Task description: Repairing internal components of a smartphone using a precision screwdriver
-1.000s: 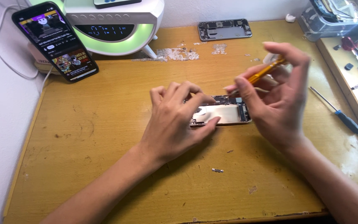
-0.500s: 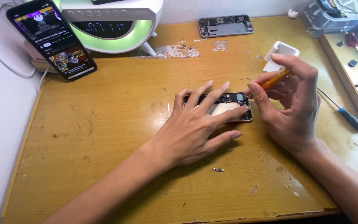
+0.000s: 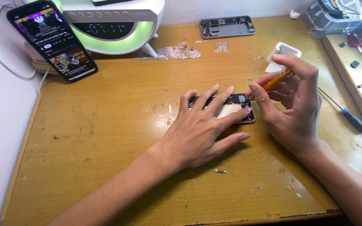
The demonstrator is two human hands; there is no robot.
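The left hand point(image 3: 202, 125) lies flat, fingers spread, pinning the opened phone point(image 3: 235, 109) mid-table, while the right hand point(image 3: 294, 109) pinches an orange-handled screwdriver point(image 3: 276, 80) at its top corner, where a slipping tip could likely gouge the exposed parts or flick a screw away

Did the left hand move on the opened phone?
Yes. The left hand went from gripping the opened phone to lying flat on it.
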